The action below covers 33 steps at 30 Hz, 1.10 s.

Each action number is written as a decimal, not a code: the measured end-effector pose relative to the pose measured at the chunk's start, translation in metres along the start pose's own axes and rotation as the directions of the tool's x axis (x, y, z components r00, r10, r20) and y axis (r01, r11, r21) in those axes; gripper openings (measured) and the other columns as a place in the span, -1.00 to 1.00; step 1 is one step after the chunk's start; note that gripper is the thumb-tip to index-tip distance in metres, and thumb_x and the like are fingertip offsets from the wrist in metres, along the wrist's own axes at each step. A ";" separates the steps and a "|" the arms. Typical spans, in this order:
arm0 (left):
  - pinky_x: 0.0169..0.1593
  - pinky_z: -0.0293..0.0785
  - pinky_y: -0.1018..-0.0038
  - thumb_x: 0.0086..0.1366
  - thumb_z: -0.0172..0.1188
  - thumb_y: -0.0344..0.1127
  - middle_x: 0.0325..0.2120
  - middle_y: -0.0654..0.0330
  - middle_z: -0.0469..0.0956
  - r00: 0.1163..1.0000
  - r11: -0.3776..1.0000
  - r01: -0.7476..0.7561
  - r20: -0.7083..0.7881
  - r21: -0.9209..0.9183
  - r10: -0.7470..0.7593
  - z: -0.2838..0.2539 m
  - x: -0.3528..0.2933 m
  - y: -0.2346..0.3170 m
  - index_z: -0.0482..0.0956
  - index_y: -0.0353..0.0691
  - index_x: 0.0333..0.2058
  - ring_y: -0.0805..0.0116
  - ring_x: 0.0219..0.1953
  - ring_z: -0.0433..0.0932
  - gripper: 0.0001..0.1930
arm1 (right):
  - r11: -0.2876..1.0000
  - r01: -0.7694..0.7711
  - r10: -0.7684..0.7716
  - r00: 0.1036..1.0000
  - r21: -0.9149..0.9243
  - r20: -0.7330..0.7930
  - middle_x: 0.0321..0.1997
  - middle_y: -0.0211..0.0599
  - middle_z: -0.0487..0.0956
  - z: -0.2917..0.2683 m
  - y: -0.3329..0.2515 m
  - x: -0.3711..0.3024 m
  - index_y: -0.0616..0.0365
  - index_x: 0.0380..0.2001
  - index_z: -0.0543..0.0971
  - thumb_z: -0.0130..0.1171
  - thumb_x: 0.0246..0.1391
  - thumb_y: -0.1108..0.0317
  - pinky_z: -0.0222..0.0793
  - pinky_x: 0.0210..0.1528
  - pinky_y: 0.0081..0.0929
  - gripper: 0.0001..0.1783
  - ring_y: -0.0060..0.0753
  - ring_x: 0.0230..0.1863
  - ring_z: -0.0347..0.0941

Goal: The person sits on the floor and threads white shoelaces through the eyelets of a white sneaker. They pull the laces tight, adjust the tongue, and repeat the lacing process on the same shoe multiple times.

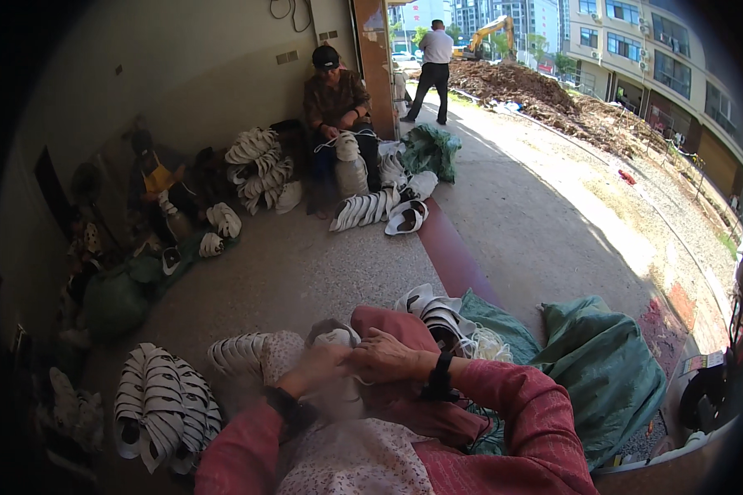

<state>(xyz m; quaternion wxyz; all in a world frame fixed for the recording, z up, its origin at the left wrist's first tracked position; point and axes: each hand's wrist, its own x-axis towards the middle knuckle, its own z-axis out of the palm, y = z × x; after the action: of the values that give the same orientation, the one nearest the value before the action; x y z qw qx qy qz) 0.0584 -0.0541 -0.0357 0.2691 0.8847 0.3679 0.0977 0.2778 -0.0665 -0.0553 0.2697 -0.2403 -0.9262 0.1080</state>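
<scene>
Speckled cloth [351, 464] drapes below fingers [377, 355] touching rounded, whitish material [336, 337].

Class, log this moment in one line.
left hand: at white piece | right hand: beside left | nearby: stacked white uppers, green sack

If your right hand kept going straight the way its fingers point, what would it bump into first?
Most likely the left hand, right beside the fingertips of the right hand, though blur and overlap leave the depth unclear.

Sunlight glares on the pavement [570, 188] beyond and right of the blurred left grip [315, 369]; leftward, the wall [190, 78] dims into black fisheye vignetting.
</scene>
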 end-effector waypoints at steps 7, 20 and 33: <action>-0.16 0.52 0.16 0.29 0.17 -0.10 -0.26 0.02 0.60 0.996 0.953 -0.056 -0.047 0.299 0.073 0.013 0.002 -0.008 0.54 -0.20 -0.19 -0.02 -0.19 0.60 -0.71 | 0.999 -0.033 0.033 0.999 -0.009 0.032 -0.32 -0.34 0.55 -0.005 -0.001 0.001 0.02 -0.29 0.53 0.27 -0.04 0.17 0.24 0.06 -0.18 -0.74 -0.25 -0.18 0.50; -0.45 0.48 0.45 0.33 0.17 -0.36 -0.45 0.21 0.51 0.599 0.994 0.079 -0.800 0.081 0.017 -0.085 -0.036 -0.029 0.49 -0.25 -0.22 0.36 -0.52 0.54 -0.88 | 0.972 -0.234 0.227 0.935 -0.004 0.273 -0.28 -0.23 0.55 -0.021 -0.012 0.017 0.09 -0.29 0.50 0.27 0.04 0.15 0.26 0.11 -0.06 -0.71 -0.13 -0.14 0.53; -0.49 0.28 0.72 0.47 0.02 -0.22 -0.24 0.17 0.60 0.820 0.437 -0.200 -0.394 -0.877 -0.415 -0.043 -0.091 0.022 0.24 -0.26 0.24 0.56 -0.41 0.54 -0.55 | 0.767 -0.254 0.190 0.967 0.589 0.169 -0.22 -0.29 0.59 0.003 -0.039 0.037 0.19 -0.17 0.54 0.10 0.27 0.31 0.48 -0.17 -0.37 -0.82 -0.35 -0.23 0.58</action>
<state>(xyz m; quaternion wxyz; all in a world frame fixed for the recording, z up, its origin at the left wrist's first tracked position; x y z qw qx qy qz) -0.0086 -0.1136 0.0150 0.5787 0.5087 0.3798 0.5120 0.2335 -0.0816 -0.0282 0.2713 -0.2433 -0.8198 0.4417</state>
